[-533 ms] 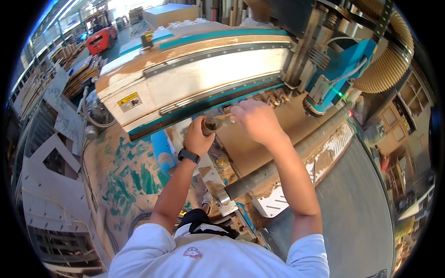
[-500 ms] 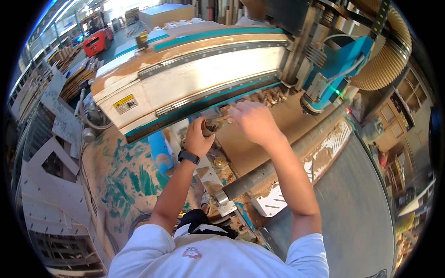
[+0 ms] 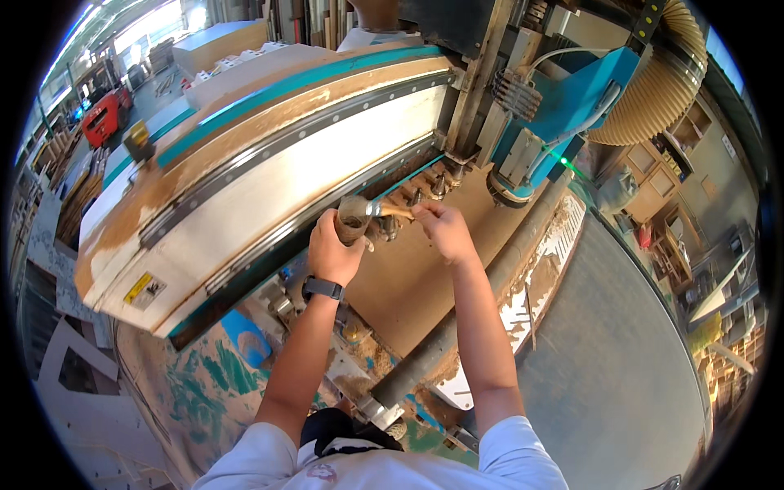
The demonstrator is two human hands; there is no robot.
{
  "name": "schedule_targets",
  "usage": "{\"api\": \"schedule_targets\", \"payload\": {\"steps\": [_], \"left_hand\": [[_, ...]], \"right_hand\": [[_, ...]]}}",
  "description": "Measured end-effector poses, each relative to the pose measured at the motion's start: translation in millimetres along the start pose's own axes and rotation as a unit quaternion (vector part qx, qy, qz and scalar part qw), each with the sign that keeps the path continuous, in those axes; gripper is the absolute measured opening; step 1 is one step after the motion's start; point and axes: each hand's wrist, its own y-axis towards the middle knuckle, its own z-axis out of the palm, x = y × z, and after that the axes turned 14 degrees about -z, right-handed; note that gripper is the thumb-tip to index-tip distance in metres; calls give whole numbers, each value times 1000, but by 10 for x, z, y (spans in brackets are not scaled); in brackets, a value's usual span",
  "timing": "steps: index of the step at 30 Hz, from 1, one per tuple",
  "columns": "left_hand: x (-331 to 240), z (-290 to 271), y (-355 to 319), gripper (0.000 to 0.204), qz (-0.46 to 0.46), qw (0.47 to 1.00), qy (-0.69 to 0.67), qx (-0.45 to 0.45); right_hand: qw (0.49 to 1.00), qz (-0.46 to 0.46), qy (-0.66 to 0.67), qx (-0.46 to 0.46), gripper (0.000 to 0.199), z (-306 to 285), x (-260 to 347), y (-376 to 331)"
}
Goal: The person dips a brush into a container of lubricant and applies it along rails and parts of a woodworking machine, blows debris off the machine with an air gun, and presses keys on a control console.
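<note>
In my left hand (image 3: 333, 251), a dirty, brownish see-through cup (image 3: 353, 211) is held with the fingers wrapped round it. A paintbrush (image 3: 395, 210) with a wooden handle and a pale metal band is pinched in my right hand (image 3: 445, 232). The brush lies nearly level, its head end at the cup's rim; whether the bristles are inside I cannot tell. Just beyond my hands, a row of metal tool holders (image 3: 439, 188) runs along the machine beam. Below both hands lies a brown board (image 3: 402, 296).
A long white machine beam (image 3: 302, 192) crosses in front of me. The blue spindle head (image 3: 513, 175) and a ribbed hose (image 3: 653, 90) stand at the right. A dark roller (image 3: 420, 355) and a grey belt table (image 3: 596, 351) are nearer. A red forklift (image 3: 102, 118) is far left.
My view has shifted, so the machine beam fills more of it. My right hand has come lower, and the brush now shows plainly between the hands. Both hands keep their holds.
</note>
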Motion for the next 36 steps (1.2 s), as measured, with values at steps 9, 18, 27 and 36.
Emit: {"api": "schedule_targets", "payload": {"steps": [9, 18, 27, 36], "left_hand": [[-234, 289, 538, 60, -14, 989, -93, 114], [199, -145, 101, 72, -11, 979, -91, 180], [812, -657, -563, 68, -112, 978, -130, 116], [1158, -1380, -1413, 66, -221, 973, -22, 64]], "right_hand": [[927, 76, 231, -286, 28, -180, -1169, 1024], [887, 10, -246, -390, 30, -285, -1302, 906], [854, -315, -352, -216, 10, 775, -538, 195], [858, -444, -256, -25, 8, 1762, 357, -931]]}}
